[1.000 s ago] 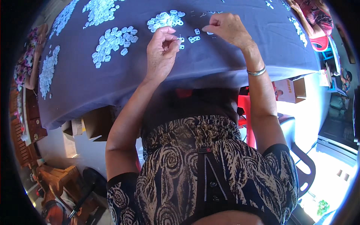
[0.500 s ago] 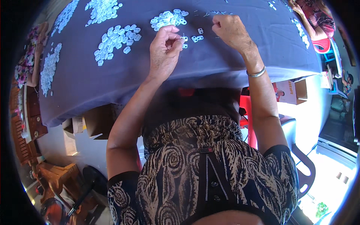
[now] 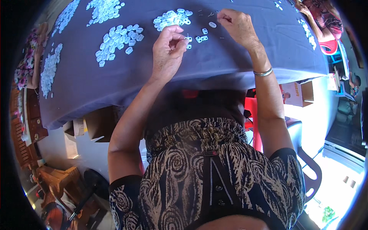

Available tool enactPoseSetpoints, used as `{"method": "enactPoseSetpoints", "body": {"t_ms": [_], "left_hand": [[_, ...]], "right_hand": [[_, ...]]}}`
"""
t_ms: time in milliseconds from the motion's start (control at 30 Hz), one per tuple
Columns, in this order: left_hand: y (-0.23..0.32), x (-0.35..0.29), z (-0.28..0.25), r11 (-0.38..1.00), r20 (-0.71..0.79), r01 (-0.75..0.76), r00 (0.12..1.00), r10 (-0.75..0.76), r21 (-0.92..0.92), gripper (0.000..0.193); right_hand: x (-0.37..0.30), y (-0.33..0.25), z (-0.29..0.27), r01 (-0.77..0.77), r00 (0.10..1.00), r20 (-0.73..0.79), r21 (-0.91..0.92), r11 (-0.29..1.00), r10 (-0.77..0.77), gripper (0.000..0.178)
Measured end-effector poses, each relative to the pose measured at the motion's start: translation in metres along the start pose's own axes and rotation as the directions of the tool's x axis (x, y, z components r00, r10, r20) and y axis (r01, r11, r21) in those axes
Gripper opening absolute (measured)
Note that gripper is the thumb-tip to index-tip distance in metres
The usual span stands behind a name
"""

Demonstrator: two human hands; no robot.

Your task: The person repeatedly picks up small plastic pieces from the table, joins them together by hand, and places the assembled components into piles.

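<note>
My left hand (image 3: 168, 50) pinches a small white plastic piece (image 3: 189, 39) with a thin pin standing up from it. Just below the fingertips another white piece (image 3: 189, 46) shows. Over the far middle of the table hovers my right hand (image 3: 238, 28), fingers pressed together; anything in them is too small to make out. A flat white oval piece (image 3: 212, 24) lies by its fingertips, near a few thin metal pins (image 3: 211, 15). Between the hands are a few white pieces with holes (image 3: 201, 39) and a single one (image 3: 204, 31). Beyond my left hand sits a heap of white pieces (image 3: 172, 19).
A dark cloth (image 3: 145, 82) covers the table. Heaps of white oval pieces (image 3: 119, 40) lie to the left, with more piles (image 3: 50, 69) further out. Other people's arms (image 3: 318, 27) are at both ends. A red chair (image 3: 253, 119) stands near my right side.
My right hand has shifted slightly right, its fingertips changing from a curled fist to a pinch. The white oval piece now shows beside it. My left hand stays nearly still.
</note>
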State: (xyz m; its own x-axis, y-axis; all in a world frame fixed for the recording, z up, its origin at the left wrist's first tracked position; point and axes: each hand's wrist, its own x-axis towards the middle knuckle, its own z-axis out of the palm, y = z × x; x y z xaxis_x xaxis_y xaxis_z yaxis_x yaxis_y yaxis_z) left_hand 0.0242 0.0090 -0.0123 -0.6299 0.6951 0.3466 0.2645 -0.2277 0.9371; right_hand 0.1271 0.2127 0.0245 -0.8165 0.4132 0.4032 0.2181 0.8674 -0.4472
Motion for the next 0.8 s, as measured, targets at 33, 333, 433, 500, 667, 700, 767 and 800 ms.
{"method": "enactPoseSetpoints", "body": {"t_ms": [33,333,433,500,667,700,767,800], "left_hand": [[0.0,0.0,0.0,1.0,0.0,-0.002,1.0,0.002,0.0,0.027],[0.004,-0.001,-0.001,0.999,0.0,0.043,0.999,-0.043,0.012,0.028],[0.003,-0.001,-0.001,0.999,0.011,0.038,0.999,-0.038,0.006,0.028],[0.001,-0.001,-0.001,0.999,0.007,0.039,0.999,-0.039,-0.017,0.028],[0.002,-0.001,-0.001,0.999,-0.001,0.047,0.999,-0.047,-0.023,0.029],[0.002,-0.001,-0.001,0.998,0.002,0.053,0.999,-0.053,-0.018,0.029],[0.002,-0.001,-0.001,0.999,0.002,0.05,0.999,-0.05,-0.014,0.029],[0.002,-0.001,-0.001,0.999,0.003,0.048,0.999,-0.048,-0.01,0.029]], "right_hand": [[0.001,-0.001,0.002,0.039,0.999,-0.017,-0.005,0.999,-0.039,0.012],[-0.001,0.011,0.017,0.148,0.985,-0.094,-0.008,0.989,-0.148,0.012],[-0.003,0.008,0.02,0.107,0.993,-0.048,-0.071,0.992,-0.111,0.013],[-0.004,0.007,0.023,0.094,0.995,-0.021,-0.134,0.987,-0.098,0.013],[-0.005,0.0,0.024,0.12,0.993,0.025,-0.106,0.987,-0.118,0.014],[-0.005,0.0,0.024,0.12,0.993,0.024,-0.106,0.987,-0.118,0.014],[-0.005,0.001,0.023,0.17,0.985,0.025,-0.059,0.984,-0.169,0.014],[-0.004,0.002,0.022,0.171,0.985,0.025,-0.059,0.984,-0.169,0.014]]}}
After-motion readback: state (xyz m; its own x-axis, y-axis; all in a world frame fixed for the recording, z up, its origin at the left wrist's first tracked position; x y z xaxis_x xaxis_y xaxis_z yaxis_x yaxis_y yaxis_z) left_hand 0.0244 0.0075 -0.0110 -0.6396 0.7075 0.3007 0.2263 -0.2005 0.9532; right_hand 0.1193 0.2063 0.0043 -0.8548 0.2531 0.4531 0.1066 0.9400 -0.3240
